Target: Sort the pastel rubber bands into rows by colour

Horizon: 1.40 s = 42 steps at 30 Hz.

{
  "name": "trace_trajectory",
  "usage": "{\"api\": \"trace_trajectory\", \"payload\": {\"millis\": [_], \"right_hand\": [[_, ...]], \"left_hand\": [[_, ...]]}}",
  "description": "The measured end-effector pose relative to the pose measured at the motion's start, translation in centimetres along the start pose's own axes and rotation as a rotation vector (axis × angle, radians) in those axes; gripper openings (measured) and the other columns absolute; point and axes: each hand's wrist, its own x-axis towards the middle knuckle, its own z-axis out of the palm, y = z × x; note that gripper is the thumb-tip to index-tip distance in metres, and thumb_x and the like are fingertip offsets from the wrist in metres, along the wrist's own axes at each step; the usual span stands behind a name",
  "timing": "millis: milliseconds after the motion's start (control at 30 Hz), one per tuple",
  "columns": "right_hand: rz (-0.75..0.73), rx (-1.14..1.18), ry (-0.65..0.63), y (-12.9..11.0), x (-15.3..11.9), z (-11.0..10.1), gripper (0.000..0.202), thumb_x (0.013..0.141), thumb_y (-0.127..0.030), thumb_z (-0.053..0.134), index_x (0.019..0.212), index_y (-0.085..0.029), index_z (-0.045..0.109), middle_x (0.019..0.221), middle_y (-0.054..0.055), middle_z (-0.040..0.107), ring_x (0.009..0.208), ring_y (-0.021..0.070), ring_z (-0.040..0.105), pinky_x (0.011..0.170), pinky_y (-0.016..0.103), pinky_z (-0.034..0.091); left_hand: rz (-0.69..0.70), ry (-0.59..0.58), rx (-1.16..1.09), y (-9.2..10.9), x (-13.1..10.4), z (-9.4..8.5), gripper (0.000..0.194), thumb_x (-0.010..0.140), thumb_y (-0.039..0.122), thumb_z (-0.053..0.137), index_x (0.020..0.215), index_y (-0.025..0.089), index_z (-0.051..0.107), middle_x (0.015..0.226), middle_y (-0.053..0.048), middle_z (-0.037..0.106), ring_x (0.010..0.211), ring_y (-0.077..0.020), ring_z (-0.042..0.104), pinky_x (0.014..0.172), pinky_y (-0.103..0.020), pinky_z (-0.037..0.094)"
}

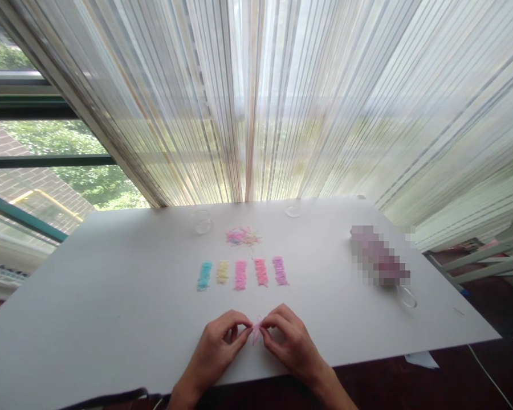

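both hands, left hand [220,341] and right hand [288,339], pinch a small pink strip [256,330] together (fingertips touching it) just nearer than the five coloured rows [241,273] on the white worktop [111,285].

On the table [111,296] we see five rows of small pieces [240,274] side by side; behind them lies a loose pile [243,236], perhaps more of the same.

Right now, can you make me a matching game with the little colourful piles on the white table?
Things:
1. Turquoise strip pile
2. Mixed-colour loose heap
3. Small pink piece
4. Purple strip pile

Places:
A. Pinched between left hand and right hand
B. Right end of the row
C. Left end of the row
D. Behind the row

Pairs: 1-C, 2-D, 3-A, 4-B
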Motion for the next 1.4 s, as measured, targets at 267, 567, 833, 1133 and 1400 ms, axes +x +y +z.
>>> {"api": "trace_trajectory", "payload": {"millis": [267, 567, 833, 1133, 1400], "right_hand": [[0.007, -0.010, -0.035, -0.1, 0.1, -0.1, 0.011, 0.093, -0.012, 0.063, 0.094, -0.022, 0.068, 0.083, 0.003, 0.065, 0.077, 0.0175, 0.065, 0.068, 0.028, 0.055], [0.015, 0.015, 0.014, -0.1, 0.1, -0.1, 0.010, 0.095, -0.015, 0.063, 0.095, -0.023, 0.068, 0.084, 0.003, 0.065, 0.078, 0.0174, 0.064, 0.069, 0.029, 0.056], [0.007, -0.018, 0.076, 0.0, 0.1, 0.0, 0.009, 0.094, -0.014, 0.063, 0.093, -0.022, 0.067, 0.082, 0.003, 0.065, 0.077, 0.0177, 0.064, 0.067, 0.029, 0.056], [-0.018, -0.037, 0.134, -0.3, 0.4, -0.1, 0.013, 0.092, -0.011, 0.061, 0.092, -0.022, 0.067, 0.079, 0.003, 0.065, 0.074, 0.0173, 0.064, 0.066, 0.028, 0.057], [0.019, -0.014, 0.149, -0.2, 0.3, -0.2, 0.015, 0.093, -0.011, 0.059, 0.097, -0.023, 0.068, 0.082, 0.003, 0.065, 0.074, 0.0171, 0.065, 0.068, 0.029, 0.059]], "left_hand": [[0.062, -0.051, 0.036, 0.0, 0.1, -0.4, 0.015, 0.099, 0.031, 0.062, 0.098, 0.023, 0.074, 0.088, -0.003, 0.073, 0.066, -0.0124, 0.061, 0.063, -0.022, 0.052], [0.101, 0.020, -0.012, 0.2, 0.6, -0.4, 0.017, 0.098, 0.033, 0.063, 0.094, 0.021, 0.075, 0.087, -0.006, 0.071, 0.069, -0.0141, 0.063, 0.059, -0.022, 0.053], [0.115, 0.005, 0.083, 0.1, 0.9, -0.5, 0.016, 0.098, 0.031, 0.063, 0.095, 0.021, 0.076, 0.089, -0.005, 0.070, 0.064, -0.0119, 0.060, 0.057, -0.021, 0.051], [0.125, 0.014, 0.105, 0.6, 1.0, -0.5, 0.016, 0.097, 0.030, 0.062, 0.096, 0.021, 0.076, 0.088, -0.005, 0.070, 0.063, -0.0116, 0.058, 0.057, -0.021, 0.051], [0.132, 0.264, 0.174, -0.9, 2.0, -2.2, 0.018, 0.096, 0.032, 0.065, 0.095, 0.021, 0.079, 0.083, -0.003, 0.068, 0.061, -0.0110, 0.056, 0.056, -0.020, 0.050]]}}
